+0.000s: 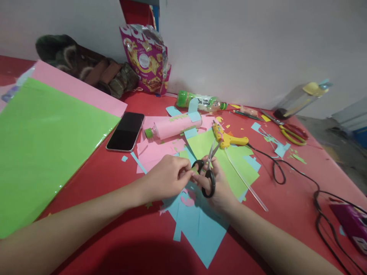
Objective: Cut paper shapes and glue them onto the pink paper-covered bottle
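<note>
My right hand [217, 183] holds a pair of scissors [210, 168] with black handles, its blades apart and pointing away from me. My left hand [169, 176] pinches a small green piece of paper [195, 170], and the fingertips of both hands meet at it. Beneath them lie blue paper sheets [202, 240] with pink paper cutouts [187, 198] on top. Just beyond my hands rests a bottle wrapped in pink paper [174, 126], lying on its side with a green cap. A yellow glue gun [229, 138] sits on green paper [243, 172], a clear glue stick [246, 181] at its back end.
Large green and pink sheets [57, 145] cover the left side, beside a black phone [126, 131]. At the back are a snack bag [147, 61], a green-capped bottle [200, 101] and a dark camouflage item [94, 70]. Yellow-handled scissors [292, 135] and a black cord [304, 173] lie right.
</note>
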Demonstrator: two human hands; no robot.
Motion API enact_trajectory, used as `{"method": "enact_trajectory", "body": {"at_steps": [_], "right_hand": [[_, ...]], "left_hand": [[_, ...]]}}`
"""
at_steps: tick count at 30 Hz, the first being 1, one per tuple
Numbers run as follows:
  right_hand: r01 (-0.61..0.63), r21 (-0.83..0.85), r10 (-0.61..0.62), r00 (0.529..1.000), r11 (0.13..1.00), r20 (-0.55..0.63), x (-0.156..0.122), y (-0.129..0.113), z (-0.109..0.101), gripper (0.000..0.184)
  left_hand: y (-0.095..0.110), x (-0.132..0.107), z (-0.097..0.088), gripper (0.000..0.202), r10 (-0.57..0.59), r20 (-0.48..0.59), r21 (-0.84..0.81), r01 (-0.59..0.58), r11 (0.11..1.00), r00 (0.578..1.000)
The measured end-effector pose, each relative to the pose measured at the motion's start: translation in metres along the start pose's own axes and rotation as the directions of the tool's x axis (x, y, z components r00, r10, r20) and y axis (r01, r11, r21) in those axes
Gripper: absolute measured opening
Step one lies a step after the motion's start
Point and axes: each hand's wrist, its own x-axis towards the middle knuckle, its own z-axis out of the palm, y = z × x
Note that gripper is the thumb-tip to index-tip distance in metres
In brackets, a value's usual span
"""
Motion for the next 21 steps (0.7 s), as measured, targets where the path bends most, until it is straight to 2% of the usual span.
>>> {"method": "enact_trajectory", "body": {"at_steps": [6,12,21], "right_hand": [[0.049,-0.031,-0.050,0.999,0.998,-0.012,0.0017,0.0002,-0.0015,0.038],[0.095,-0.064,-0.097,0.994,0.993,-0.039,0.0028,-0.0002,-0.0014,0.038],[0.095,-0.076,-0.101,0.992,0.992,-0.080,0.0031,0.0009,-0.0040,0.038]], "left_hand": [[-0.0002,0.0013,0.0029,0.019,-0.080,0.031,-0.137,0.083,0.987,0.996],[-0.0028,0.0036,0.0032,0.022,-0.143,0.107,-0.284,0.168,0.944,0.984],[-0.0031,0.0054,0.0005,0.020,-0.161,0.271,-0.301,0.242,0.922,0.949]]}}
